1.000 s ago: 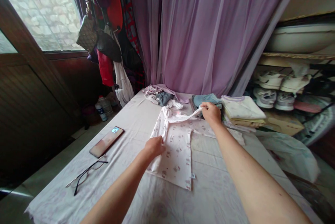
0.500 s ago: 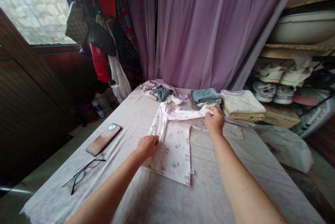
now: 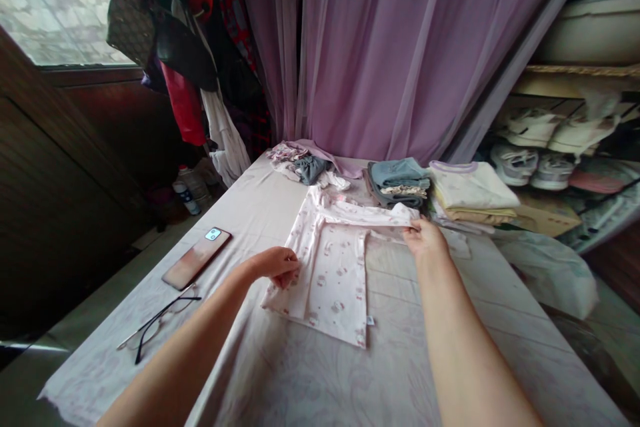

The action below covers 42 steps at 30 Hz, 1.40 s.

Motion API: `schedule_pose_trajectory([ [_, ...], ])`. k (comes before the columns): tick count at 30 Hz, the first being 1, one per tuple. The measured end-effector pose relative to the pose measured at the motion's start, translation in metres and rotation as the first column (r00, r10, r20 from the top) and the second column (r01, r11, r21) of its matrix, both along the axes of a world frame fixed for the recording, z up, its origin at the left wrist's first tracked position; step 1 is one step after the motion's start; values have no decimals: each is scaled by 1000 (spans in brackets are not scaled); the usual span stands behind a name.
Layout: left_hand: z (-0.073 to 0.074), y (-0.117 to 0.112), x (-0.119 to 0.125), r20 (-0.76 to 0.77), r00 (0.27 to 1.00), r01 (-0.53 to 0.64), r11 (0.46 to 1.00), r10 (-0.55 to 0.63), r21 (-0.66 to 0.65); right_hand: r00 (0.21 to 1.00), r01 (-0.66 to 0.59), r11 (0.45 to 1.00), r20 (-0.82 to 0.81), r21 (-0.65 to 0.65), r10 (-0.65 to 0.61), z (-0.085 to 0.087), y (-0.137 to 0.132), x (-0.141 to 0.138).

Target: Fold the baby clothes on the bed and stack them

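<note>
A white long-sleeved shirt (image 3: 336, 280) with a small pink and red print lies flat, its left side turned over in a long fold. My right hand (image 3: 426, 238) pinches the end of its sleeve (image 3: 367, 215), which stretches across the top of the shirt to the right. At the shirt's left edge my left hand (image 3: 278, 264) is closed, fingertips curled against the cloth; the exact grip is partly hidden. A small white tag (image 3: 371, 321) sticks out from the lower right side.
A phone (image 3: 197, 260) and eyeglasses (image 3: 157, 320) lie on the left of the cloth-covered table (image 3: 240, 214). Toward the back are a heap of crumpled clothes (image 3: 310, 169), a stack of dark folded clothes (image 3: 399, 180) and a pale folded stack (image 3: 473, 190). Shoes (image 3: 535, 147) fill the right shelf.
My right hand has drawn the sleeve end a little to the right. My left hand has shifted slightly left and its fingers have turned. The view has shifted a little.
</note>
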State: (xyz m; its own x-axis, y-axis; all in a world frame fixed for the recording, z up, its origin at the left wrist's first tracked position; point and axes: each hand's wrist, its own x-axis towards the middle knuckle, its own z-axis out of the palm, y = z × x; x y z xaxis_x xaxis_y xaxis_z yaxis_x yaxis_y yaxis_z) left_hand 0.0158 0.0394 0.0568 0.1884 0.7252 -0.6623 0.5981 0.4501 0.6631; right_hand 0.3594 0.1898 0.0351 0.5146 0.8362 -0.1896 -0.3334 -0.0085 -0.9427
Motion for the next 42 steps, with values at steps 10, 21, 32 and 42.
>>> schedule_pose_trajectory([
  [10, 10, 5, -8, -251, 938, 230, 971, -240, -70, 998, 56, 994, -8, -95, -57, -35, -31, -21],
  [21, 27, 86, 23, -592, 805, 456, 683, -42, 571, 991, -134, 984, -19, -119, 133, -26, -50, -19],
  [32, -33, 162, 42, -577, 817, 462, 604, -4, 649, 988, -55, 993, -136, 103, 69, -32, -65, 30],
  [42, -37, 152, 46, -686, 726, 561, 610, -37, 560, 763, 193, 957, 579, 218, -286, -44, -67, 28],
])
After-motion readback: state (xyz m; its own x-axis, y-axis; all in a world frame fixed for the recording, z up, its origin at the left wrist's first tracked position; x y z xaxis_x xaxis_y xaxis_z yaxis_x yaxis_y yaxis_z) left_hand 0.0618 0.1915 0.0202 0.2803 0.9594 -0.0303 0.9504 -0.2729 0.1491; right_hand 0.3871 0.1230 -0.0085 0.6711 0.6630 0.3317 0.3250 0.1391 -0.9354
